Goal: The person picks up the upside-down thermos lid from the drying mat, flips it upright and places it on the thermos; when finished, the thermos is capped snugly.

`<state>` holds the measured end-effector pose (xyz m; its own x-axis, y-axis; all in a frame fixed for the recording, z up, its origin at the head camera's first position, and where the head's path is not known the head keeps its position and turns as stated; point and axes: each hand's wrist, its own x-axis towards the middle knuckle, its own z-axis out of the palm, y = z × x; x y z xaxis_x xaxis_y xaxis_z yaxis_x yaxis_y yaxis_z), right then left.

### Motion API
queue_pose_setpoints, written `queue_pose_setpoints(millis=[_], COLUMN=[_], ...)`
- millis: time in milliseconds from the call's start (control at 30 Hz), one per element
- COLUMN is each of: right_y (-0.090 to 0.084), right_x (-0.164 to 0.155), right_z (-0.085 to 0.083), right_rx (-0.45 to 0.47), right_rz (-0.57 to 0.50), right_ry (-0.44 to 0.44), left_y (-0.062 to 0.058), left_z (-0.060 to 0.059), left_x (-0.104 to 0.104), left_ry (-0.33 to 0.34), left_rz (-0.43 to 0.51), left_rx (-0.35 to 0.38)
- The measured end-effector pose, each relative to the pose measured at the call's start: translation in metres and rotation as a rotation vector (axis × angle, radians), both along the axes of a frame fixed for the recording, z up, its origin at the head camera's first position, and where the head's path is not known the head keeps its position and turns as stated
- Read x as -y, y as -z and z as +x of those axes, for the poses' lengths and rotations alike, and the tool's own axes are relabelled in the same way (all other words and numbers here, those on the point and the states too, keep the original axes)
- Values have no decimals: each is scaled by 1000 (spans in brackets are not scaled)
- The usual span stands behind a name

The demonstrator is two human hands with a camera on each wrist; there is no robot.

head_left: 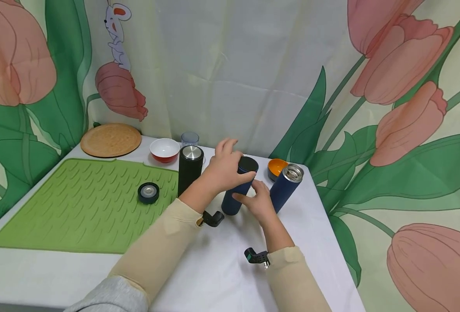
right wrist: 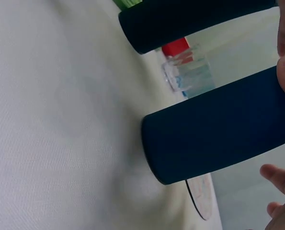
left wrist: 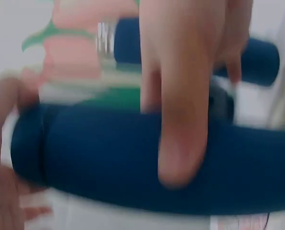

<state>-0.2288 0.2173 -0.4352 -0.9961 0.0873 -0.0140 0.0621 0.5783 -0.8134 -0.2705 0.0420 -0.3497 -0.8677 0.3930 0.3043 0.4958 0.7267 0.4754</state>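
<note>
Gripping the dark blue flask (head_left: 238,187) at its upper end, the left hand (head_left: 224,167) has fingers curled round the black cap (head_left: 247,164), thumb on the near side. The right hand (head_left: 259,201) holds the lower body of the same flask, fingers wrapped from the right. The flask stands on the white table (head_left: 222,268) near its far right corner, tilted, its long axis leaning top-right from the base. The left wrist view, blurred, confirms fingers (left wrist: 180,120) lying across the blue barrel; the right wrist view shows the flask's base (right wrist: 156,148) resting on the cloth.

Both hands are in contact; the left hand sits nearest the cap, the right hand below it.

Adjacent items: an open blue flask (head_left: 286,186) just right of the right hand, uncapped; a black flask (head_left: 189,170) just left; an orange bowl (head_left: 276,167) behind. A loose cap (head_left: 148,193) lies on the green mat (head_left: 78,208) towards the left edge.
</note>
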Motion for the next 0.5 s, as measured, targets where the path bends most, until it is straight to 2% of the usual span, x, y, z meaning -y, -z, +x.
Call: queue_pose_setpoints(millis=[133, 233, 333, 500], right_y=[0, -1, -1, -2], right_x=[0, 0, 1, 2], right_z=[1, 2, 3, 3], right_rx=[-5, -6, 3, -18], right_rz=[15, 28, 30, 20], right_ry=[16, 27, 27, 13], left_y=[-4, -5, -5, -5], left_z=[13, 17, 17, 7], left_x=[-15, -22, -23, -16], left_ry=[-190, -276, -267, -139], left_rz=[-137, -192, -177, -68], left_rx=[-45, -71, -84, -74])
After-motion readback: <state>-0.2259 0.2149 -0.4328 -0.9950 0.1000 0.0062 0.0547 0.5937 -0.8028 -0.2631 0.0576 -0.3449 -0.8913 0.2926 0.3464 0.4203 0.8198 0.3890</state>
